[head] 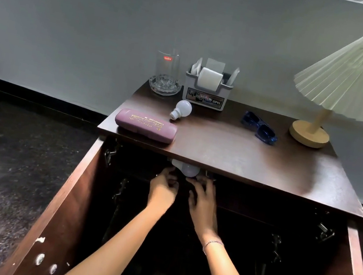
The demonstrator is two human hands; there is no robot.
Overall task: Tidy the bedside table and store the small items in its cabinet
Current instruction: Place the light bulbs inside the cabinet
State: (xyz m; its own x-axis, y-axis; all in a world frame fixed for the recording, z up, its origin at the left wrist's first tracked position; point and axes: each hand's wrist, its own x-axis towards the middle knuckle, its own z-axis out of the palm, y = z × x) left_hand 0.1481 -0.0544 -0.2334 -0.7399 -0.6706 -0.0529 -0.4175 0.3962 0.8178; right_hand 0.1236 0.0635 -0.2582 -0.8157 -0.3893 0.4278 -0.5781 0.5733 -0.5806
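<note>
Reaching into the open cabinet (256, 228), the left hand (163, 188) and right hand (204, 198) had fingers curled at a white bulb (189, 169) just under the tabletop's (245, 153) front edge; real grip was impossible to tell in the dark. Storing looked barely begun: purple case (145, 126), second bulb (181, 109) and blue sunglasses (259, 128) lay on top, unstored. Glass (166, 71), tissue holder (207, 91) and lamp (346, 89) stood along the back; the overhanging top and open doors (60, 200) crowded the reach.
</note>
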